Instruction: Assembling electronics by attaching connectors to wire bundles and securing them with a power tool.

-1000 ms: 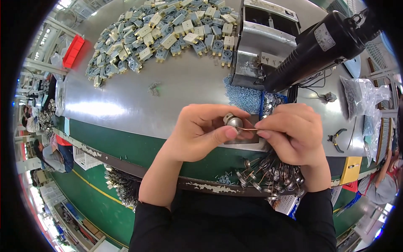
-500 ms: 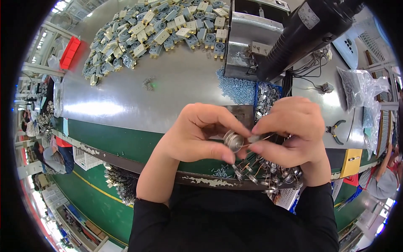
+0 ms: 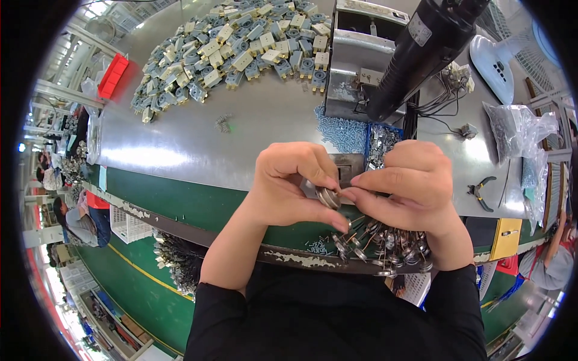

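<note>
My left hand [image 3: 288,191] grips a round, stepped metal disc [image 3: 328,197] between thumb and fingers, above the front of the bench. Close against the disc's right side, my right hand [image 3: 415,183] pinches with thumb and forefinger; whatever lies between those fingertips is too small and covered to make out. Below my hands, a cluster of similar metal discs on thin copper-coloured wires [image 3: 394,259] lies at the bench's front edge. Just behind the fingertips is a small metal fixture [image 3: 344,171] on the bench top.
A heap of grey and cream switch-like parts [image 3: 241,51] covers the back left. Blue-grey screws [image 3: 342,132] lie beside a blue tray of small metal pieces [image 3: 380,141]. A black cylindrical tool [image 3: 415,57] leans over a metal box. Pliers [image 3: 480,194] and a yellow pad [image 3: 506,239] are at right.
My right fingertips have moved left and come up to the disc, closing the gap where a small greyish piece showed. The disc has turned and shifted slightly left. The view has shifted a little.
</note>
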A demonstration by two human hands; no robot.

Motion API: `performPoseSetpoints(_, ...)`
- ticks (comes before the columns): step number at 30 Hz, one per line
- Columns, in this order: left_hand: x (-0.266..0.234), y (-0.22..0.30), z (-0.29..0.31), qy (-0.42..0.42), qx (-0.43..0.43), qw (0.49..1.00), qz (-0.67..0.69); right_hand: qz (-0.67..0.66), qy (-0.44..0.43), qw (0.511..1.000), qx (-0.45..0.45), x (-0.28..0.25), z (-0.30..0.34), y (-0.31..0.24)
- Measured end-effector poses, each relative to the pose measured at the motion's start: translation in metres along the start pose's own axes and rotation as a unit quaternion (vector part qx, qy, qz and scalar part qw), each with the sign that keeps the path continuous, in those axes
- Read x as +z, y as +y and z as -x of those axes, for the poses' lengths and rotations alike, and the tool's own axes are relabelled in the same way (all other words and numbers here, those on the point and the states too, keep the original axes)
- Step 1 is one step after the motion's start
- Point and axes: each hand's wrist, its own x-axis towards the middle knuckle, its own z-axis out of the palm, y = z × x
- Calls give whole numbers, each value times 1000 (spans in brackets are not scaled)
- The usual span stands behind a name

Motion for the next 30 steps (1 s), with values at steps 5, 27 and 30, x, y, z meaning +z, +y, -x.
performPoseSetpoints(5,16,-8,-1,144,119,967,-172,83,39,993,-75,5,2,-1)
performPoseSetpoints(27,19,14,-14,189,138,882,-408,-140,-21,974,174,0,0,-11)
performPoseSetpoints(30,22,27,-12,158,-76,955,-238,-127,-2,970,205,-3,0,-14)
